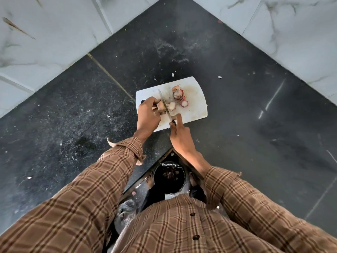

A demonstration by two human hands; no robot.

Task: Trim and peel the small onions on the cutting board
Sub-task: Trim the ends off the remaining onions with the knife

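A white cutting board (193, 110) lies on the dark stone counter. My left hand (148, 114) pinches a small pale onion (161, 105) down on the board's left part. My right hand (179, 135) grips the handle of a knife (165, 105), index finger stretched along it; the blade lies across the onion, with a cut-off piece (171, 106) just right of it. Two more small onions (177, 94) (184, 103) with purple skin sit in the board's middle, a loose peel (176, 87) behind them.
White marble walls meet in a corner behind the black counter (237, 115), which is dusty with small peel scraps (220, 77). Below the counter's front corner stands a dark bin (169, 177) holding peelings, and a plastic bag (126, 209) lies on the floor.
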